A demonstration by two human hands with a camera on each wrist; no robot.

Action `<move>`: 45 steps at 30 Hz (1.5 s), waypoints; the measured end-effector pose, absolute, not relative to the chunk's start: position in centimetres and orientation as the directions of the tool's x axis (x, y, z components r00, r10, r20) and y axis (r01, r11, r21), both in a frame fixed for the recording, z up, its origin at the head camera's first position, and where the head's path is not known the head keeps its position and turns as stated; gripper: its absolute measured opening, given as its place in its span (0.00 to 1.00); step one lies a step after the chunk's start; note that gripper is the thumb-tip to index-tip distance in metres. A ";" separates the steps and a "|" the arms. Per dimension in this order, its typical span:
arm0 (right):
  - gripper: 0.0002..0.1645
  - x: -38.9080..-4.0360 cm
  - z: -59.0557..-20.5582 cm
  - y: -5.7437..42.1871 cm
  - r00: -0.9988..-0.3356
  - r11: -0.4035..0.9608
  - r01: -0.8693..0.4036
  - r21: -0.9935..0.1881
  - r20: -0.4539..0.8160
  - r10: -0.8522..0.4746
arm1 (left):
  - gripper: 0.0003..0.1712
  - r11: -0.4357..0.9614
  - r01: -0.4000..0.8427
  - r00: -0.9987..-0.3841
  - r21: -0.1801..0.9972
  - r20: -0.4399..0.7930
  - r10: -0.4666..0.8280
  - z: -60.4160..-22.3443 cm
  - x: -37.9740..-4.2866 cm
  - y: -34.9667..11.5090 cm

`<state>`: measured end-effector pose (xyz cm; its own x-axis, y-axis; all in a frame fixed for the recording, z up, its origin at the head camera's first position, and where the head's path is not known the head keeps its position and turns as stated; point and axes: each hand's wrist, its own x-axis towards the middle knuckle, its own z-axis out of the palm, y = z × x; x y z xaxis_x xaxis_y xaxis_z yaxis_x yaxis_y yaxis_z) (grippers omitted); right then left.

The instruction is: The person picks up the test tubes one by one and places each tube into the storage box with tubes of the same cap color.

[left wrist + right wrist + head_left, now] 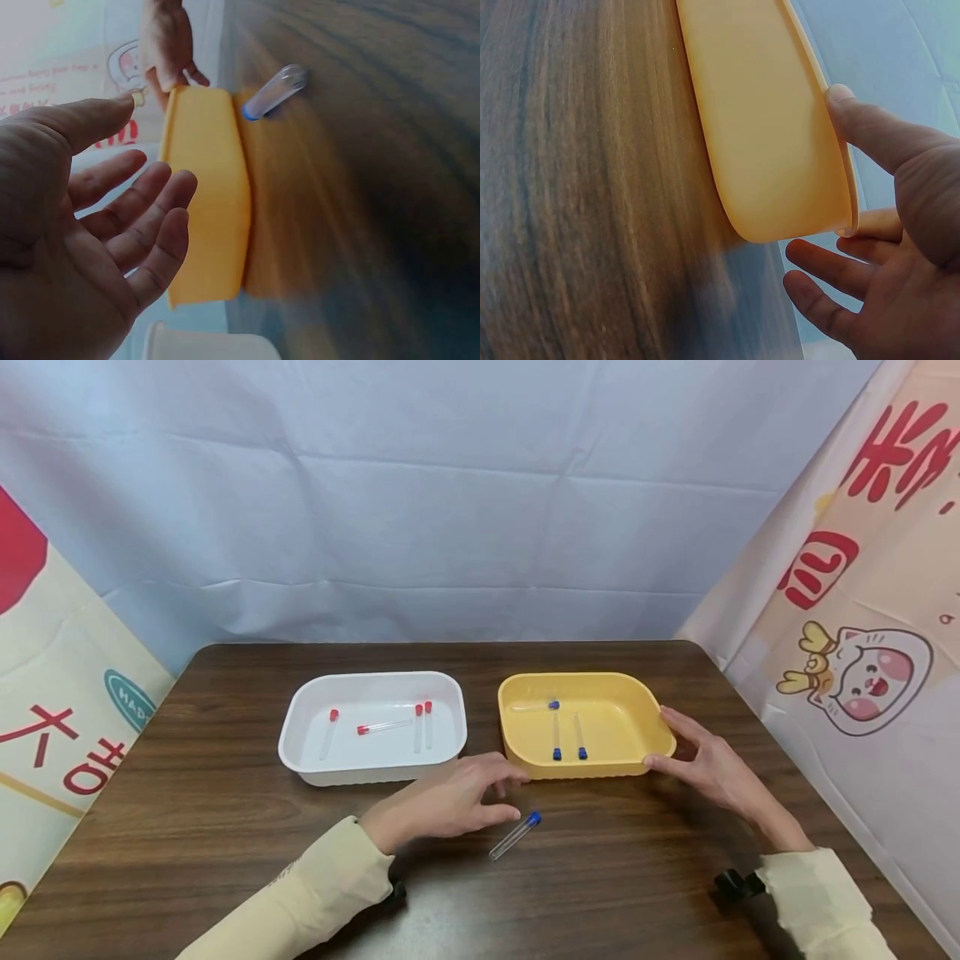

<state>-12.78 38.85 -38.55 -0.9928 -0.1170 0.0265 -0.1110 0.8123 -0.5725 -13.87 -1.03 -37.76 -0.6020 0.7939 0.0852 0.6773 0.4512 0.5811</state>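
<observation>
My left hand [468, 793] hovers in front of the gap between the two trays, fingers loosely bent and nothing in them; in the left wrist view its palm shows bare. Just beside its thumb, a blue-capped test tube [515, 837] lies slanted on the table. My right hand [708, 764] holds the near right corner of the yellow tray [585, 770] between thumb and index finger. The right wrist view shows the thumb [844, 97] on the rim and the other fingers off the tray. Inside the yellow tray are 3 blue-capped tubes [557, 739].
Left of the yellow tray stands a white tray [360, 774] with several red-capped tubes [386, 726]. Both sit on a dark wood table [225, 827]. A pale cloth [450, 527] hangs behind, with printed sheets [855, 610] at the sides.
</observation>
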 end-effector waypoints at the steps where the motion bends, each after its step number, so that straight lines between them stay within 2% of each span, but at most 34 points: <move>1: 0.60 -12.8 -38.6 38.9 -0.993 0.812 -0.110 -0.573 0.025 -0.117 | 0.26 0.460 0.678 -0.602 0.574 0.075 0.795 -37.9 -13.8 -1.0; 10: 0.60 -13.0 -38.6 38.9 -0.992 0.807 -0.111 -0.580 0.023 -0.120 | 0.24 0.470 0.670 -0.597 0.574 0.041 0.801 -39.3 -13.3 -0.8; 15: 0.59 -13.1 -38.6 38.9 -0.992 0.812 -0.121 -0.570 0.031 -0.126 | 0.25 0.514 0.633 -0.626 0.578 -0.008 0.780 -40.0 -13.2 -0.5; 20: 0.60 -13.2 -38.6 38.9 -0.991 0.815 -0.124 -0.567 0.032 -0.129 | 0.26 0.562 0.639 -0.654 0.525 -0.013 0.757 -40.4 -13.1 -0.1; 28: 0.60 -13.1 -38.5 38.8 -0.991 0.814 -0.122 -0.568 0.029 -0.128 | 0.17 0.618 0.627 -0.699 0.473 -0.008 0.715 -40.8 -12.7 0.7; 34: 0.60 -12.9 -38.6 38.8 -0.993 0.807 -0.108 -0.581 0.020 -0.118 | 0.09 0.661 0.574 -0.741 0.483 -0.036 0.671 -40.7 -12.3 1.7; 45: 0.60 -12.7 -38.5 38.8 -0.993 0.810 -0.108 -0.577 0.019 -0.118 | 0.06 0.701 0.515 -0.783 0.494 -0.061 0.619 -40.6 -11.5 2.6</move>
<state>-12.72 38.77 -38.47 -0.9928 -0.1183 0.0192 -0.1076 0.8099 -0.5766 -11.55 2.56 -40.56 -0.7833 0.6185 -0.0613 0.5147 0.7008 0.4940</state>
